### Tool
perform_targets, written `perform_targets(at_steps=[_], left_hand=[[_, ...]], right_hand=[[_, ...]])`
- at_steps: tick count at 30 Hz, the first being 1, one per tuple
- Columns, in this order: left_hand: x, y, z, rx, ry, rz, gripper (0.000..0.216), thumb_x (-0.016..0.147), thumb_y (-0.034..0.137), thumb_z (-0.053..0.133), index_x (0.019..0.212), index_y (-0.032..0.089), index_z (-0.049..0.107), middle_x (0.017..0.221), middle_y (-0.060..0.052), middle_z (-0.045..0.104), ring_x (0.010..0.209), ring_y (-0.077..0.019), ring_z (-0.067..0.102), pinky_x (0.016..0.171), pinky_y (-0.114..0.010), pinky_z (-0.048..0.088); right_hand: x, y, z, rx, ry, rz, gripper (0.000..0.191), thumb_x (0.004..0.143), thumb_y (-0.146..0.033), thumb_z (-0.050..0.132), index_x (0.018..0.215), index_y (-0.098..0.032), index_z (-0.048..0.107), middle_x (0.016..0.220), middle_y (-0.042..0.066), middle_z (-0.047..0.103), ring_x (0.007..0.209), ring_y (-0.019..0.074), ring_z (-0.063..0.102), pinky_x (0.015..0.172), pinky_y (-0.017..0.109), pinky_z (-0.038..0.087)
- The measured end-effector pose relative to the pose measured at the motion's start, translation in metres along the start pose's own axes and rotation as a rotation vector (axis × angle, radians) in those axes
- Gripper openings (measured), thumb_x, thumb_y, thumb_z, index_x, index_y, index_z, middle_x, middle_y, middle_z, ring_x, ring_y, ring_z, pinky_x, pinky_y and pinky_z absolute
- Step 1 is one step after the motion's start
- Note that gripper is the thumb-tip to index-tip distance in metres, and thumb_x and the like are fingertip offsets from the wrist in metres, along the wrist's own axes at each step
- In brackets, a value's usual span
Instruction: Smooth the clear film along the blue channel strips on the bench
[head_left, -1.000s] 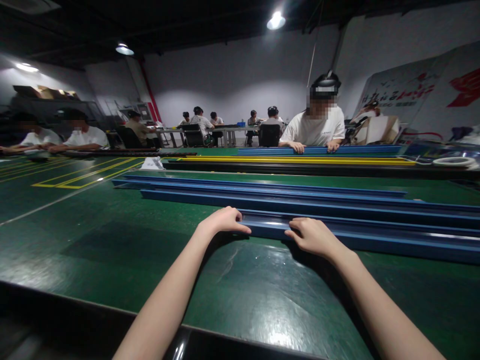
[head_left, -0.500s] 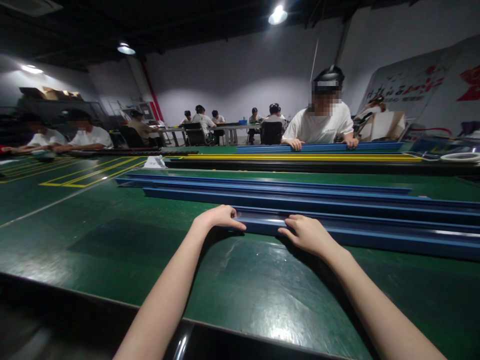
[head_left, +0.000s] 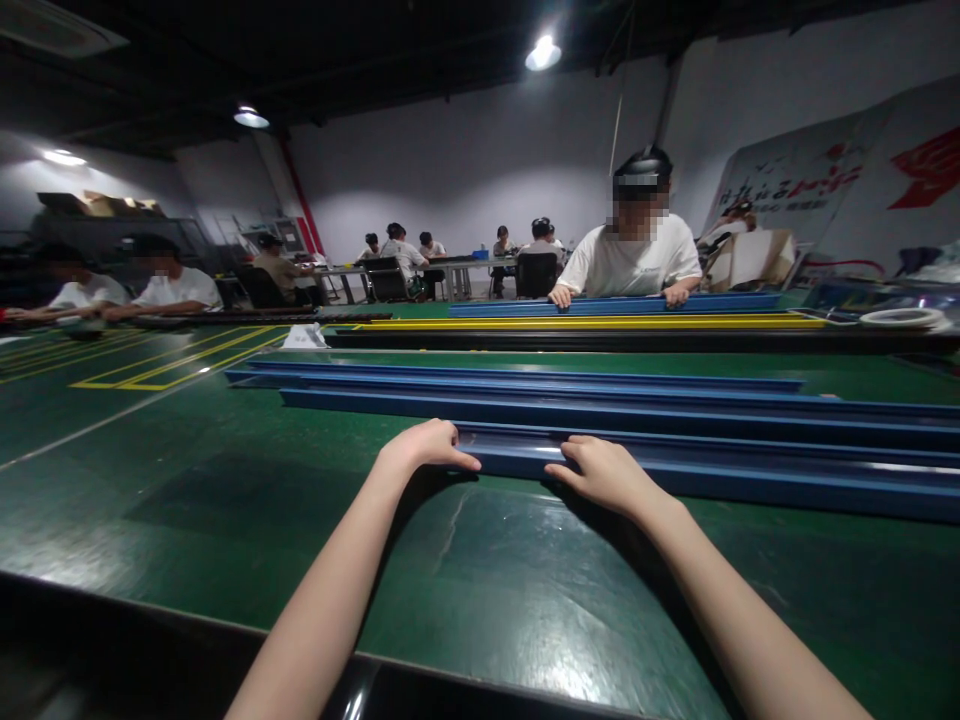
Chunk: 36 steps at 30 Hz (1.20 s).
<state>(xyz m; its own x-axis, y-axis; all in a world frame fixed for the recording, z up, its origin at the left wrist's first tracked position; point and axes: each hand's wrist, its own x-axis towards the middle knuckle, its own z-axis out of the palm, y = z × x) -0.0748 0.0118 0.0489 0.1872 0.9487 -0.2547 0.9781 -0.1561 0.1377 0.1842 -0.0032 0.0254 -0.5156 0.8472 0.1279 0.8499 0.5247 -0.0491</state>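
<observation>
A long blue channel profile (head_left: 750, 478) lies on the green table nearest to me and runs out past the right edge of the view. My left hand (head_left: 429, 444) grips its left end, thumb along the near side and fingers over the top. A short stretch to the right, my right hand (head_left: 604, 470) is closed on the same profile, thumb in front, fingertips reaching into the channel. Just behind it lie two more blue profiles, the second profile (head_left: 420, 405) and a farther profile (head_left: 525, 375), roughly parallel.
Beyond them are a yellow strip (head_left: 600, 323), a black bar (head_left: 570, 341) and a small white object (head_left: 305, 337). Across the table a co-worker (head_left: 637, 250) has both hands on another blue profile (head_left: 720, 303). A white coil (head_left: 904, 318) sits at the right. Yellow tape outlines (head_left: 180, 357) mark the left side.
The camera view has shifted slightly, so everything sits a little lower and to the left. Both hands keep the same hold on the near profile.
</observation>
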Motion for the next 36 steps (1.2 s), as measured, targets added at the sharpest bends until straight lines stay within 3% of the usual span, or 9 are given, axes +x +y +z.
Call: perform_targets(at_steps=[4,9,15,18,21,24,27,30,36], left_hand=[[-0.002,0.017,0.000,0.092,0.053,0.029,0.041,0.062,0.056,0.059,0.076,0.019,0.064,0.077,-0.006,0.067,0.065,-0.0183,0.059,0.051,-0.023,0.035],[0.002,0.056,0.005,0.193,0.096,0.214,0.033,0.071,0.049,0.056,0.087,0.020,0.063,0.090,-0.007,0.066,0.078,-0.0195,0.060,0.058,-0.023,0.039],[0.009,0.103,0.005,0.185,0.128,0.373,0.034,0.078,0.050,0.049,0.089,0.020,0.062,0.086,-0.006,0.065,0.077,-0.0194,0.060,0.060,-0.024,0.040],[0.014,0.125,0.004,0.135,0.244,0.466,0.032,0.084,0.045,0.041,0.091,0.021,0.061,0.088,-0.004,0.064,0.081,-0.0179,0.059,0.066,-0.024,0.041],[0.022,0.146,0.009,0.147,0.399,0.545,0.033,0.089,0.037,0.033,0.091,0.018,0.060,0.095,-0.006,0.062,0.091,-0.0186,0.056,0.077,-0.028,0.040],[0.034,0.165,0.020,0.141,0.481,0.520,0.033,0.089,0.038,0.033,0.103,0.017,0.055,0.107,-0.008,0.057,0.100,-0.0212,0.051,0.085,-0.033,0.037],[0.046,0.180,0.034,0.120,0.460,0.455,0.040,0.089,0.042,0.031,0.111,0.016,0.050,0.112,-0.011,0.056,0.104,-0.0241,0.050,0.088,-0.039,0.036],[0.053,0.187,0.043,0.093,0.388,0.375,0.043,0.089,0.045,0.026,0.106,0.015,0.052,0.105,-0.011,0.060,0.098,-0.0259,0.054,0.083,-0.041,0.039],[0.053,0.188,0.046,0.105,0.474,0.321,0.041,0.088,0.041,0.027,0.099,0.013,0.056,0.097,-0.013,0.062,0.092,-0.0261,0.058,0.080,-0.039,0.042]], right_hand=[[0.003,0.011,-0.005,0.074,-0.051,0.015,0.037,0.081,-0.050,0.041,0.079,-0.020,0.061,0.086,0.007,0.065,0.079,0.0194,0.060,0.061,0.024,0.037],[-0.006,0.035,-0.012,0.095,-0.103,0.001,0.038,0.080,-0.052,0.042,0.078,-0.020,0.063,0.085,0.007,0.065,0.076,0.0185,0.059,0.059,0.024,0.037],[-0.031,0.073,-0.010,0.161,-0.098,0.020,0.034,0.080,-0.045,0.043,0.089,-0.019,0.064,0.093,0.007,0.066,0.084,0.0188,0.060,0.070,0.025,0.040],[-0.046,0.089,-0.012,0.155,-0.066,0.059,0.034,0.081,-0.043,0.043,0.096,-0.019,0.062,0.099,0.007,0.065,0.090,0.0205,0.059,0.074,0.027,0.041],[-0.060,0.102,-0.016,0.134,0.014,0.083,0.033,0.082,-0.046,0.041,0.090,-0.021,0.062,0.094,0.006,0.065,0.088,0.0203,0.058,0.073,0.028,0.042],[-0.069,0.114,-0.016,0.121,0.174,0.084,0.034,0.081,-0.049,0.042,0.088,-0.022,0.061,0.096,0.007,0.062,0.092,0.0203,0.055,0.076,0.030,0.042],[-0.074,0.123,-0.008,0.095,0.273,0.073,0.039,0.077,-0.051,0.047,0.100,-0.022,0.058,0.109,0.009,0.058,0.102,0.0228,0.051,0.084,0.035,0.040],[-0.075,0.126,0.001,0.086,0.277,0.114,0.050,0.077,-0.052,0.047,0.117,-0.021,0.049,0.120,0.010,0.054,0.111,0.0236,0.047,0.090,0.039,0.036],[-0.074,0.123,0.000,0.087,0.222,0.164,0.053,0.078,-0.053,0.044,0.121,-0.021,0.047,0.123,0.010,0.053,0.113,0.0237,0.046,0.092,0.040,0.033]])
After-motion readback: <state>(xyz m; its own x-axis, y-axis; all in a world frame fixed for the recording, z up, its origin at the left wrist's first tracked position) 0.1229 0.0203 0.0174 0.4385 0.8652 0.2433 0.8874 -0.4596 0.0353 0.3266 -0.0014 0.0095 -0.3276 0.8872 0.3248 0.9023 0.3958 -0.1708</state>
